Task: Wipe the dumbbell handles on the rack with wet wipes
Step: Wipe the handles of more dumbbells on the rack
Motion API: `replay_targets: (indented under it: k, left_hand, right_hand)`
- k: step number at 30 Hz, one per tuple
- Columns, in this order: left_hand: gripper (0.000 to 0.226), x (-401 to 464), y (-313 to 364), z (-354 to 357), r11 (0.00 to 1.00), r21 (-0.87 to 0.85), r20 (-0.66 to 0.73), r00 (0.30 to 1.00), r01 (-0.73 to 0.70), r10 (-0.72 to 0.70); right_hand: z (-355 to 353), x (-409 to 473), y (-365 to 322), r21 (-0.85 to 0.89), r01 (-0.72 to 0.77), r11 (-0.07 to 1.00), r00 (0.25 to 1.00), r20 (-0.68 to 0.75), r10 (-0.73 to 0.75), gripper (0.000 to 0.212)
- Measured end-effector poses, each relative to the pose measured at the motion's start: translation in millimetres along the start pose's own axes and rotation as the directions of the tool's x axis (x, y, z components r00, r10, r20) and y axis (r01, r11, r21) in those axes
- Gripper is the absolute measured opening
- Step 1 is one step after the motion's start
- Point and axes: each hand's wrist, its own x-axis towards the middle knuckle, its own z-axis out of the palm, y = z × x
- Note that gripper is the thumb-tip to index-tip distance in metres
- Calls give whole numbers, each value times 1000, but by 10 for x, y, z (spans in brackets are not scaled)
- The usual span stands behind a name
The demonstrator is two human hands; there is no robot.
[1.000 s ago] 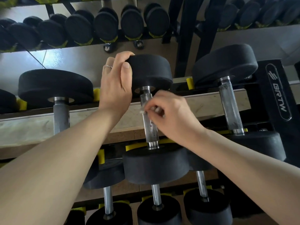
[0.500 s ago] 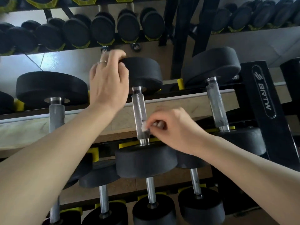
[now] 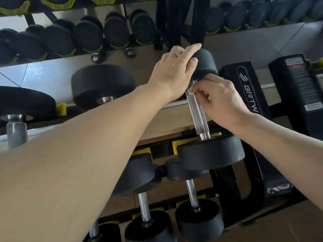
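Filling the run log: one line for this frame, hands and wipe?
left hand: steadies far dumbbell head | right hand: pinches wet wipe at handle top | phase: wiping

R hand (image 3: 220, 98) pinches wipe (image 3: 191, 87) on handle (image 3: 198, 112), L hand (image 3: 174, 70) steadies dumbbell head (image 3: 205, 62)
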Motion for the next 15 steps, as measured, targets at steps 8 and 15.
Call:
replay_targets:
  k: [8, 15]
  left_hand:
    - [40, -25, -26, 115, 979, -190, -40, 996, 68, -77]
    - [40, -10, -62, 135, 974, -220, -46, 997, 55, -66]
  right_hand:
    - [-264, -220, 95, 115, 18, 993, 933, 354, -58, 13]
    - [-63, -11, 76, 125, -51, 991, 984, 177, 29, 17]
